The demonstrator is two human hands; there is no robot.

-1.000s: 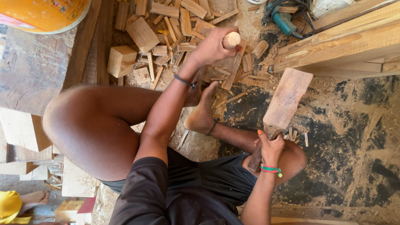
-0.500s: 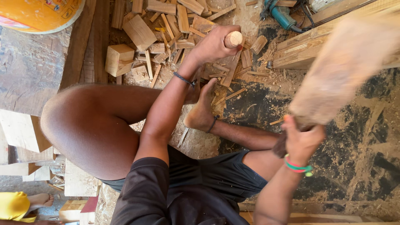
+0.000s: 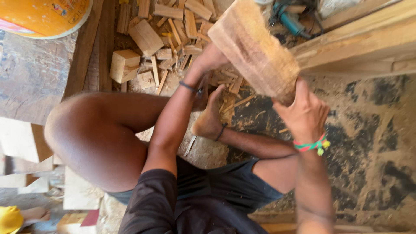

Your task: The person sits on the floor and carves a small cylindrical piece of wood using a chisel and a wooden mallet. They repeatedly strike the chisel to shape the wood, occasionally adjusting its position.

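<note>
Gripping the narrow lower end of a thick wooden mallet block (image 3: pixel 253 50), right-hand fingers (image 3: pixel 303 113) wrapped fully shut around it, block raised and tilted above the left hand (image 3: pixel 210 60), whose fingers sit mostly hidden behind the block, state impossible to tell. Judged heavy, stiff and rough-grained, not slippery and not fragile, best held low at the narrow end as now. Lying beyond on the floor: loose offcut wood pieces (image 3: pixel 145 37), an orange bucket (image 3: pixel 45 15) at the top left with contents unseen, a teal power tool (image 3: pixel 291 21), long timber planks (image 3: pixel 355 45).
</note>
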